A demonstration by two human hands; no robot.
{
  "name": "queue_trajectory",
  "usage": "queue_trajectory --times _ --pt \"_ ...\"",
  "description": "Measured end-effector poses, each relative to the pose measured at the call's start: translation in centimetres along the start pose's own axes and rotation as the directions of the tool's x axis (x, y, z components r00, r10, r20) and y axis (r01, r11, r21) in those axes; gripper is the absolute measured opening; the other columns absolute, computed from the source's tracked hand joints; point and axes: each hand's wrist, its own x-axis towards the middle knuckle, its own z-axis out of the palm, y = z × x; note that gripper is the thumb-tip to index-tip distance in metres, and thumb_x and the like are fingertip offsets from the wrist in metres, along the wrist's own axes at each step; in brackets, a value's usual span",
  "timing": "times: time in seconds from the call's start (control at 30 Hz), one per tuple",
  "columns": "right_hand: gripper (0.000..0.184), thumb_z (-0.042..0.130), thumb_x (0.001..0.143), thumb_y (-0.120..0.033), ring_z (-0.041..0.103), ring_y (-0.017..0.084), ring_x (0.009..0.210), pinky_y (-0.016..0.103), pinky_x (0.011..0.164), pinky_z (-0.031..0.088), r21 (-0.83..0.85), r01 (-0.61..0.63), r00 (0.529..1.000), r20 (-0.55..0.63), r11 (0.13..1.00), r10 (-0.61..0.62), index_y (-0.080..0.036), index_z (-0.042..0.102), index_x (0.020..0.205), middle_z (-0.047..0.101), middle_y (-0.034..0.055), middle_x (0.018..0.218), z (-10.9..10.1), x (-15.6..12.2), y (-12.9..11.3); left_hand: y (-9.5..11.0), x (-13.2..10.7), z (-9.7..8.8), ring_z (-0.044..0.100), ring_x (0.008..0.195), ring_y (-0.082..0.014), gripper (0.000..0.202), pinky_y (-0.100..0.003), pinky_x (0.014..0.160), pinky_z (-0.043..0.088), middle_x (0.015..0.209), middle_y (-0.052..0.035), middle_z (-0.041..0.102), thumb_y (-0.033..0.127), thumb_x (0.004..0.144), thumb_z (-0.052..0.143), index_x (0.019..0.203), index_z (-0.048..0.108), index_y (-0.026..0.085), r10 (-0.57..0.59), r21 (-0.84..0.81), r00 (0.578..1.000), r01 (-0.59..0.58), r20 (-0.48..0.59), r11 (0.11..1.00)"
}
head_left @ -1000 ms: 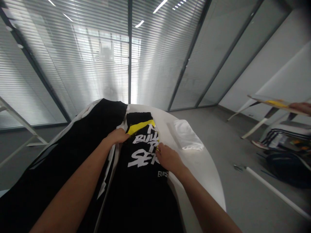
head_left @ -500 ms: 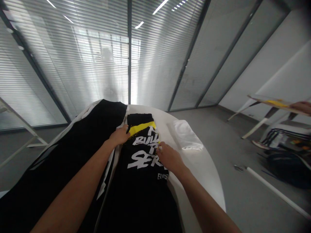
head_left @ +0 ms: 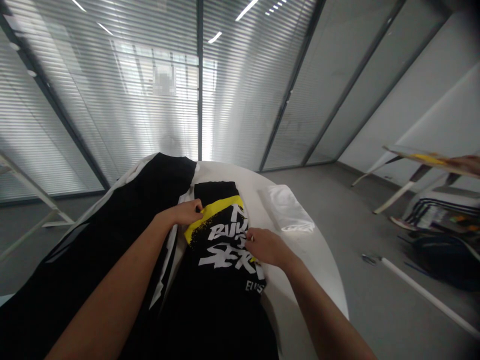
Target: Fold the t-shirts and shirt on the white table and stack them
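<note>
My left hand (head_left: 182, 212) is narrowed, pinching the edge of the black printed T-shirt (head_left: 221, 272) beside its yellow stripe, and my right hand (head_left: 268, 248) pinches its lettered front. The shirt lies on a long black garment (head_left: 93, 250) on the round white bench (head_left: 300, 260), near a folded white bundle (head_left: 287, 209).

Black T-shirt (head_left: 221, 280) matt cloth, smooth print; counter (head_left: 318, 260) smooth white, faint gloss; folded white plastic bag (head_left: 287, 209) shiny.

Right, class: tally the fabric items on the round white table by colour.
Black: 2 (printed black T-shirt, white-edged black garment)
White: 1 (folded white item)
Total: 3
</note>
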Motion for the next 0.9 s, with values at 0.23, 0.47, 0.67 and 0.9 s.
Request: queue_trajectory --times 0.23,0.47,0.67,0.9 --pt "0.023 0.042 0.092 -0.033 0.063 0.023 0.092 0.030 0.073 0.039 0.069 -0.172 0.957 -0.225 0.983 0.184 -0.019 0.059 0.099 0.067 0.0090 0.099 1.1 0.9 -0.7 0.2 0.9 1.4 0.064 0.100 -0.0276 0.046 -0.035 0.082 0.046 0.114 -0.0154 0.065 0.042 0.087 0.049 0.126 0.051 0.017 -0.149 0.043 0.959 0.164 -0.241 0.986" --pt "0.027 0.046 0.090 -0.025 0.058 0.021 0.102 0.028 0.081 0.039 0.178 -0.086 0.968 -0.218 0.980 0.125 -0.017 0.052 0.115 0.059 0.0107 0.109 2.3 1.7 -0.3 -0.2 1.9 2.2 0.061 0.110 -0.0264 0.056 -0.032 0.090 0.046 0.120 -0.0150 0.063 0.027 0.079 0.059 0.133 0.047 0.014 -0.168 -0.098 0.923 0.143 -0.345 0.985" --pt "0.025 0.051 0.081 -0.019 0.059 0.019 0.093 0.027 0.076 0.037 0.220 -0.052 0.986 -0.146 0.974 0.086 -0.018 0.050 0.107 0.062 0.0085 0.103 1.7 1.4 -0.1 0.6 1.9 2.1 0.067 0.079 -0.0186 0.058 -0.025 0.067 0.050 0.094 -0.0055 0.069 0.016 0.072 0.065 0.128 0.049 0.016 -0.296 -0.408 0.909 0.160 -0.295 0.899" --pt "0.021 0.049 0.082 -0.029 0.062 0.023 0.084 0.028 0.063 0.031 0.153 -0.083 0.996 -0.015 0.985 0.086 -0.020 0.053 0.100 0.068 0.0080 0.095 0.6 0.4 -1.0 1.3 1.8 2.2 0.064 0.064 -0.0142 0.057 -0.023 0.056 0.048 0.082 -0.0018 0.066 0.006 0.067 0.064 0.122 0.052 0.015 -0.302 -0.684 0.928 0.076 -0.217 0.726"
